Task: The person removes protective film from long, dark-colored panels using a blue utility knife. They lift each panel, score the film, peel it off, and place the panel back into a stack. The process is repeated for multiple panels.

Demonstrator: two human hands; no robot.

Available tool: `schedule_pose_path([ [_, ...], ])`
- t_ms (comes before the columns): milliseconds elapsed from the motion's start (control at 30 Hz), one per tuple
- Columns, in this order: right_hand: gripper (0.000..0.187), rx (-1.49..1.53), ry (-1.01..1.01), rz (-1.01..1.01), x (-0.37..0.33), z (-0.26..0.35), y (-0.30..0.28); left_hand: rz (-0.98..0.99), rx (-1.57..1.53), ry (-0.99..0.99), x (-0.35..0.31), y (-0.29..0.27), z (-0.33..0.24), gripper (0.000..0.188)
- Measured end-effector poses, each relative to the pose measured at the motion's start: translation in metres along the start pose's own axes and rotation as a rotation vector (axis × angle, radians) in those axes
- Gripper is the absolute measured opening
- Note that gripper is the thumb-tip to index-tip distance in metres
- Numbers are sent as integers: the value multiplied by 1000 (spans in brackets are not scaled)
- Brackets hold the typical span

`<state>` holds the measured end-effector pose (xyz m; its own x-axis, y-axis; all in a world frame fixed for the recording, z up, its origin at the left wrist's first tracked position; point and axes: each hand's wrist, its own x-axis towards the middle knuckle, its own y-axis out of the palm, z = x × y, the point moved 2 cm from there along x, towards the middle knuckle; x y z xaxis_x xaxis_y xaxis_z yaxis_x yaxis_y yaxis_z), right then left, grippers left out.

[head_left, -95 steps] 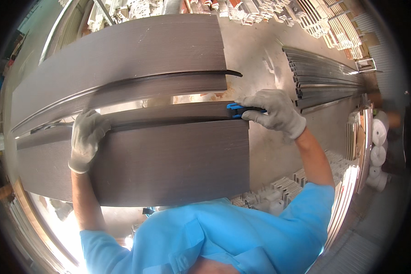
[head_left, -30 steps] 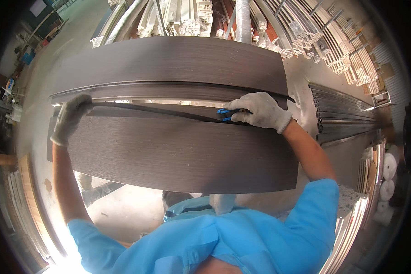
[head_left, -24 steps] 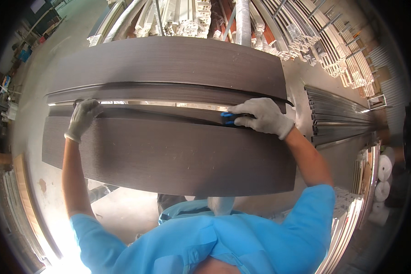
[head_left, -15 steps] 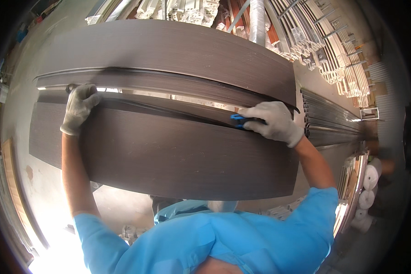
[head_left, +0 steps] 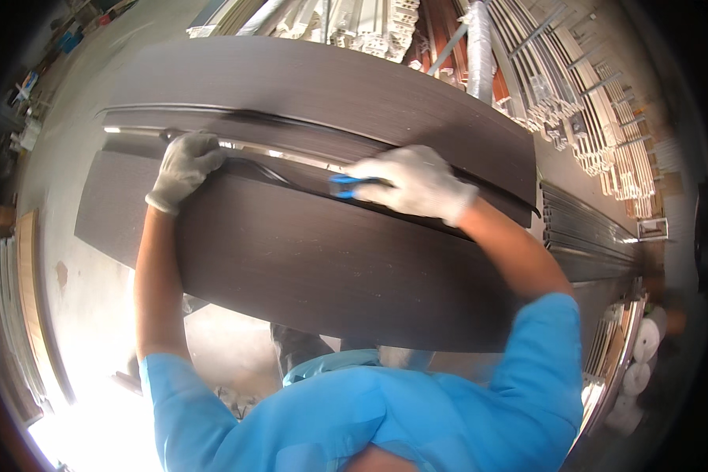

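Note:
Two long dark brown panels lie crosswise before me, the near panel and the far panel, with a slot between them. My left hand, in a pale work glove, is closed on a thin black strip at the slot's left part. The strip bows up between my hands. My right hand, gloved too and blurred, grips a blue-and-black hand tool over the slot; its exact kind is hard to make out. Another black strip runs along the far panel's front edge.
Bundles of white profiles and reddish-brown lengths lie beyond the panels. A rack of pale profiles stands at the far right, with dark metal profiles nearer. White rolls stand at the right; boards lean at the left.
My right hand has slid left along the slot with the blue tool, closer to my left hand. The strip between them now bows up. The whole view has shifted slightly.

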<state>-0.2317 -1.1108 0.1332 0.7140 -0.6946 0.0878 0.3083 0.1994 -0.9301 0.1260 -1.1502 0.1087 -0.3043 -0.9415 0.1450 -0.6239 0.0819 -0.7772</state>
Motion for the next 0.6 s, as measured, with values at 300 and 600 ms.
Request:
schedule_pose_path([
  [300,31,46,-29,-108,33,14,17,-25,65,6,2,10,1,20],
  [600,32,57,359,120,46,48,-7,424,-238,78,12,-96,62,23],
])
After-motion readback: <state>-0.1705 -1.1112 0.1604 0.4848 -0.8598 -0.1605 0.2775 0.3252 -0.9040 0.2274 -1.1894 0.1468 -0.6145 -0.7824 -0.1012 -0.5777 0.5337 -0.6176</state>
